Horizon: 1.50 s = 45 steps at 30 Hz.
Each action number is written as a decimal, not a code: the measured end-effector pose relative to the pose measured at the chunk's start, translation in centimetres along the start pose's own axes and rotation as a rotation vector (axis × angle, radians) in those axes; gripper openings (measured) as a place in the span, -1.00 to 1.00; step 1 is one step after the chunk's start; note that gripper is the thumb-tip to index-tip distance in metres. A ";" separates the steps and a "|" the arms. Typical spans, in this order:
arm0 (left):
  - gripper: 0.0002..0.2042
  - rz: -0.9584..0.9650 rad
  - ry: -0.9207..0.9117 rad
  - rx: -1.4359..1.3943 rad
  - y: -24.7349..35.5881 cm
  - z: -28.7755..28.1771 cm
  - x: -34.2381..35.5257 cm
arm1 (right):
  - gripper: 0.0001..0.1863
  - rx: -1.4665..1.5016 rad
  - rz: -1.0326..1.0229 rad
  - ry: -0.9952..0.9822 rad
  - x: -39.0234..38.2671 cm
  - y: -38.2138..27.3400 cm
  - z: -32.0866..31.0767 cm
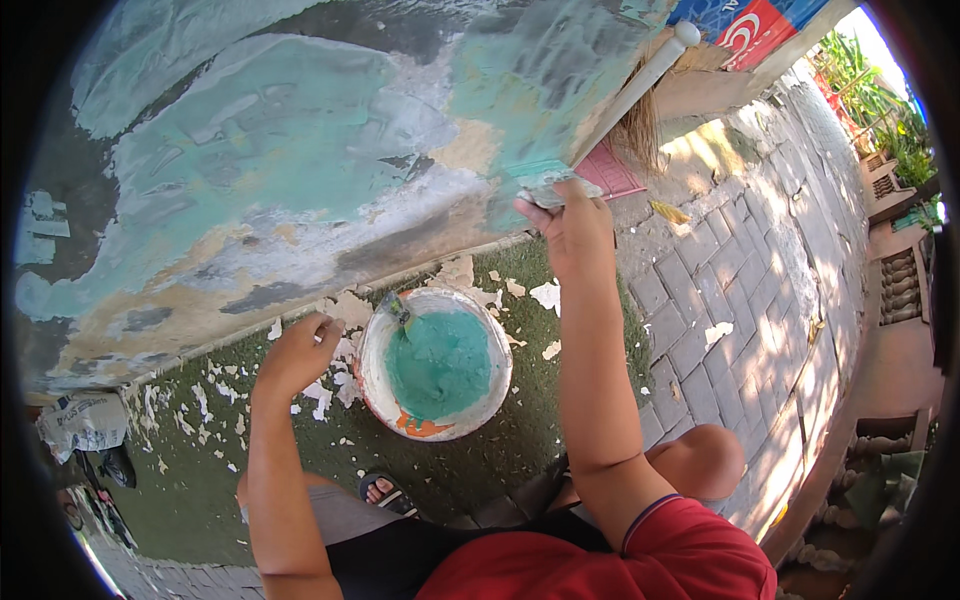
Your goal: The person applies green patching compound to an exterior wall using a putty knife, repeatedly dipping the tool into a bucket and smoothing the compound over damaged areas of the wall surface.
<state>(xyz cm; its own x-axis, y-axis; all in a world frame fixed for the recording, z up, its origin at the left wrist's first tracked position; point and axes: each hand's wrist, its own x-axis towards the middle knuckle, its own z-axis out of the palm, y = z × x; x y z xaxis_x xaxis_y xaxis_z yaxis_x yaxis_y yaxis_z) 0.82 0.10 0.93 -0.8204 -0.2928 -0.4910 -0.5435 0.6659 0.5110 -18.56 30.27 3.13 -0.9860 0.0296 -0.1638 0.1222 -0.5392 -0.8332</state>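
Up against the wall, my right hand is closed on a flat putty knife smeared with pale green filler. Its blade lies at a wet green patch near the wall's right end; my fingers hide the grip. Below, a round white-rimmed bucket holds thick green filler. A filler-smeared tool leans on the bucket's far left inner side, its kind unclear. Left of the bucket, my left hand hangs in the air with curled fingers and nothing visible in them.
Paint flakes litter the green ground around the bucket. A pale pole, broom bristles and a pink dustpan-like piece stand by the wall's right end. A white bag lies far left; grey paving runs along the right.
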 end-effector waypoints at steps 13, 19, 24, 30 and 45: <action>-0.51 -0.010 0.008 0.012 0.0 0.2 0.2 | -0.70 -0.176 0.196 0.013 4.5 10.2 -2.7; -0.51 -0.029 -0.002 0.021 -0.1 0.3 0.1 | -0.78 -0.026 0.010 0.004 -0.5 -2.0 0.8; -0.52 -0.002 -0.005 0.003 -0.2 0.4 0.2 | -0.74 -0.217 0.135 0.175 3.2 4.0 -6.9; -0.53 0.000 0.016 0.009 0.2 0.3 -0.3 | -0.79 -0.288 0.333 0.218 7.7 13.8 -11.5; -0.52 0.017 0.005 0.015 -0.2 0.3 0.1 | -0.76 -0.153 0.148 0.057 1.3 -1.3 -5.1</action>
<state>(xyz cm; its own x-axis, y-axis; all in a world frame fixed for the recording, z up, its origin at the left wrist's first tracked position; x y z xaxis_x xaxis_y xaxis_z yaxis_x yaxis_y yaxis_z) 0.90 0.11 0.59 -0.8304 -0.2848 -0.4790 -0.5269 0.6811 0.5084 -19.39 35.30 1.34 -0.9487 0.0096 -0.3161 0.2849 -0.4077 -0.8675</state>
